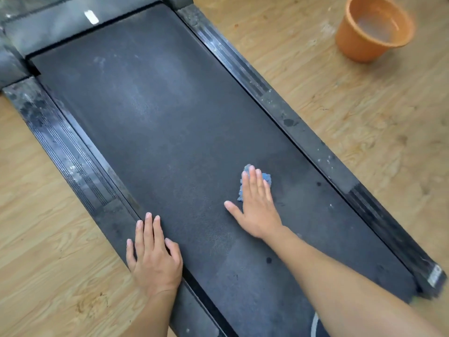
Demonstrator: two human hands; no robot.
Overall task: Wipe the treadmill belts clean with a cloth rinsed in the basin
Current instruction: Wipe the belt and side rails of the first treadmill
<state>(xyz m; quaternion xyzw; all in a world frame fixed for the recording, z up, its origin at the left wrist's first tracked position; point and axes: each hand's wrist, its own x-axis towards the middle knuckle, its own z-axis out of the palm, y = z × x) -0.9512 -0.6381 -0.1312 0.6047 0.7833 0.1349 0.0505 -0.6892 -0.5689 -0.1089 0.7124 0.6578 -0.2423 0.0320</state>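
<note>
a crumpled blue cloth (266, 178) lies on the dusty black treadmill belt (170, 142); the orange basin (352, 45), holding water, stands well apart.

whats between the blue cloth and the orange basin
Head view: from the cloth, bare belt, then the treadmill's side rail, then bare wooden floor up to the basin.

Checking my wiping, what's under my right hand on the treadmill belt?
A crumpled blue cloth lies under the flat right hand, pressed on the black treadmill belt. Only its edges show; the rest is covered.
</note>
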